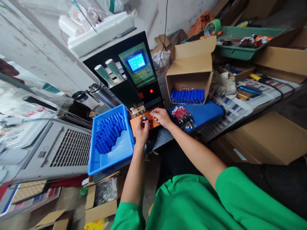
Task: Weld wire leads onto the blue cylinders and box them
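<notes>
Left hand [141, 129] pinches a blue cell [144, 118] upright between its fingertips, just under the welder [134, 75]. Right hand [161, 117] sits beside it, fingers curled together on the orange plate [137, 120]; whether they grip anything, I can't tell.

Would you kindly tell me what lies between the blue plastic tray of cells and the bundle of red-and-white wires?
In the head view: the orange plate, with the left hand holding a blue cell and the right hand beside it.

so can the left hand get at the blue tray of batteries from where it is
Probably yes. The left hand holds a blue battery upright on the orange plate, and the blue tray sits right beside it, open-topped, with nothing between them.
</notes>
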### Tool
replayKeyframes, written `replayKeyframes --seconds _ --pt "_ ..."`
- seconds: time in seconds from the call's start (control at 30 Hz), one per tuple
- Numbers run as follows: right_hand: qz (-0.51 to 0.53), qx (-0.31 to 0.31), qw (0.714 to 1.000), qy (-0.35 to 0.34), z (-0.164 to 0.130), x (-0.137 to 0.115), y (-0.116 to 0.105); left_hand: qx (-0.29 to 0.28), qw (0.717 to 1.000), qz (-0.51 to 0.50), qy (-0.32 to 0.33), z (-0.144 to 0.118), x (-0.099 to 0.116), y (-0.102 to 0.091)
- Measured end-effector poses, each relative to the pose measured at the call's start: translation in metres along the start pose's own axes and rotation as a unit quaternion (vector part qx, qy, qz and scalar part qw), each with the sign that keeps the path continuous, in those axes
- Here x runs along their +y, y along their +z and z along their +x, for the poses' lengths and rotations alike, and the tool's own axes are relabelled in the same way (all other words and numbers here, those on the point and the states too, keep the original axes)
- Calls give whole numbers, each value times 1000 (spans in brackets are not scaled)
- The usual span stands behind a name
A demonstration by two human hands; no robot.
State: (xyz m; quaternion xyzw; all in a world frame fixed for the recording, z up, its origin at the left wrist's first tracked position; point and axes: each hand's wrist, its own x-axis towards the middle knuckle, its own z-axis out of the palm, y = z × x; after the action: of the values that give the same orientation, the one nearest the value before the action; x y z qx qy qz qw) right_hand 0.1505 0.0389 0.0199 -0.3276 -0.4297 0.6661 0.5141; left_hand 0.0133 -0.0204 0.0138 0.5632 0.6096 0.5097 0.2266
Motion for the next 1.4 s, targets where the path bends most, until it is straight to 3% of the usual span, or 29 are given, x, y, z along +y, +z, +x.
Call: replayKeyframes --seconds 0.4,0.6,0.87,1.4 --pt "-37 22 999 -12 1 -4 13 49 999 4 -7 1 -5 9" --pt "-119 21 991 -65 6 1 22 58 998 8 -7 -1 -8 9" --pt "-219 37 970 -98 7 6 23 56 998 25 -4 -1 -10 8" --pt "-256 49 960 -104 8 3 24 43 995 86 -22 -1 -6 7"
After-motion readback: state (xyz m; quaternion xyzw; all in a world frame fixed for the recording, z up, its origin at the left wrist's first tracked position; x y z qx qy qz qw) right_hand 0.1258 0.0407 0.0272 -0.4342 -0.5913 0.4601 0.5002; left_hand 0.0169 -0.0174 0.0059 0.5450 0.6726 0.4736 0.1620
